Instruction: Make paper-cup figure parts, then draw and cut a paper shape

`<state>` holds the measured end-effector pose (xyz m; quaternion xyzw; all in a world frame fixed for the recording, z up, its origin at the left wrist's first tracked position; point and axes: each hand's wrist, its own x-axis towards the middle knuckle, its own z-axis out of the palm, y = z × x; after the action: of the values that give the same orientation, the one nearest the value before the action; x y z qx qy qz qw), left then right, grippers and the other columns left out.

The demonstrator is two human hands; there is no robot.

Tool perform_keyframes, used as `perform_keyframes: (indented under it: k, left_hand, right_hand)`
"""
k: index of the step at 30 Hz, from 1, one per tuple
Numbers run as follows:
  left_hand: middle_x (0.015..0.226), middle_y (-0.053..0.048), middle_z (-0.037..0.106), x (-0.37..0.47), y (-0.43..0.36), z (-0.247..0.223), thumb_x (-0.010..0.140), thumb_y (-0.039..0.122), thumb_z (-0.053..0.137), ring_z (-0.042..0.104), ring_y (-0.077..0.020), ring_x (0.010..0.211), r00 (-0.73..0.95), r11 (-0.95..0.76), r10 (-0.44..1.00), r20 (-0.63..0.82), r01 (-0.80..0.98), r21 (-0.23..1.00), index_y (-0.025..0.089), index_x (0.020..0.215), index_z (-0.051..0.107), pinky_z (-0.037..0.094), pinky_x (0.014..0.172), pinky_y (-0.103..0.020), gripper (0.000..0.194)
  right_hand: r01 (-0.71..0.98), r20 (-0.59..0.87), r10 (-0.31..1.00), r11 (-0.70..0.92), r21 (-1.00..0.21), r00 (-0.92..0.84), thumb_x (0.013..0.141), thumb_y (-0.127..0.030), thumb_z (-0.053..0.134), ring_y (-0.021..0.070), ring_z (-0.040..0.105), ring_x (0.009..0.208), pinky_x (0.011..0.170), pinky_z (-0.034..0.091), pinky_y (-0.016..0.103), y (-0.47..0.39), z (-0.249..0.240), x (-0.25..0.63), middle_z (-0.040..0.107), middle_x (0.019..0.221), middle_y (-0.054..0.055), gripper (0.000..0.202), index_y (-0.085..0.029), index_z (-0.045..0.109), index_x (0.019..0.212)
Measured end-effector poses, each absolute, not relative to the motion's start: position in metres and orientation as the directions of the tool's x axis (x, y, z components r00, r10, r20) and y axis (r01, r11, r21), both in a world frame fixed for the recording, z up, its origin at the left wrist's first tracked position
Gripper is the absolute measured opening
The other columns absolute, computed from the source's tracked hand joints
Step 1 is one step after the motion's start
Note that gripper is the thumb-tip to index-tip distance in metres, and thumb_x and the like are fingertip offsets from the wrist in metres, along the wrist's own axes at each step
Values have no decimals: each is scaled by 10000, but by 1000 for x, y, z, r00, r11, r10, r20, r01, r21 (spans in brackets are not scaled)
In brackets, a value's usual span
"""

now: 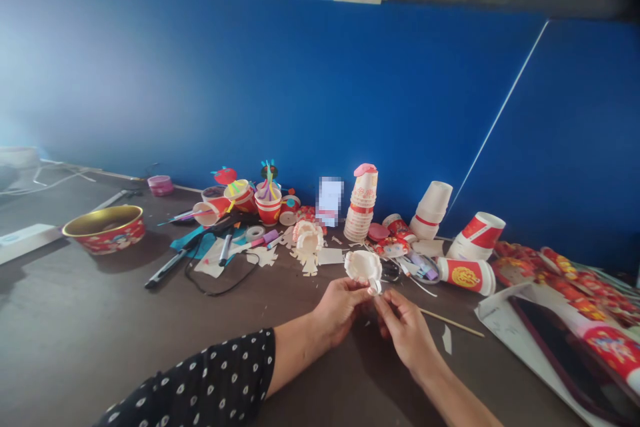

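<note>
A white paper cup with a cut, jagged edge (363, 265) is held up near the middle of the dark table. My left hand (340, 310) is closed, its thumb and finger pinching the cup's near side. There a small white curl of paper (375, 287) stands out. My right hand (404, 330) is closed too, its fingertips at that curl; its other fingers are partly hidden. A thin wooden stick (453, 322) sticks out beyond my right hand; whether that hand touches it I cannot tell. Just behind the cup lies a flat white paper piece (331, 256).
A stack of paper cups (361, 207) stands behind, with red-and-white cups (467, 275) to the right. At far right a dark phone (565, 353) lies on a white box. On the left are a red-and-gold bowl (105, 230), a black pen (173, 263) and paper scraps (263, 256).
</note>
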<state>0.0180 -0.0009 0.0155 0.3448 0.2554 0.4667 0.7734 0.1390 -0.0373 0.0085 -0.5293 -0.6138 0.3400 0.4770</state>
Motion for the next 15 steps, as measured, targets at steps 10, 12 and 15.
perform_keyframes:
  k: [10, 12, 15]
  left_hand:
    - [499, 15, 481, 17, -3, 17, 551, 232, 686, 423, -79, 456, 420, 267, 905, -71, -430, 863, 115, 555, 531, 300, 461, -227, 195]
    - [520, 14, 493, 16, -4, 19, 561, 192, 653, 435, -86, 475, 422, 245, 905, -49, -424, 872, 122, 566, 533, 307, 466, -228, 138]
    - [512, 15, 489, 16, -6, 22, 566, 182, 632, 430, -89, 468, 405, 236, 912, -60, -401, 885, 127, 558, 525, 308, 461, -233, 120]
  right_hand:
    - [369, 193, 981, 174, -913, 16, 810, -434, 457, 100, 416, 397, 412, 324, 209, -36, 7, 139, 421, 459, -66, 330, -205, 420, 575]
    - [389, 192, 981, 168, -906, 24, 811, -431, 456, 103, 421, 395, 417, 324, 211, -35, 6, 140, 427, 448, -65, 329, -202, 435, 575]
    - [413, 191, 981, 159, -897, 36, 807, -438, 460, 106, 430, 389, 416, 322, 213, -35, 5, 141, 438, 436, -62, 334, -197, 462, 577]
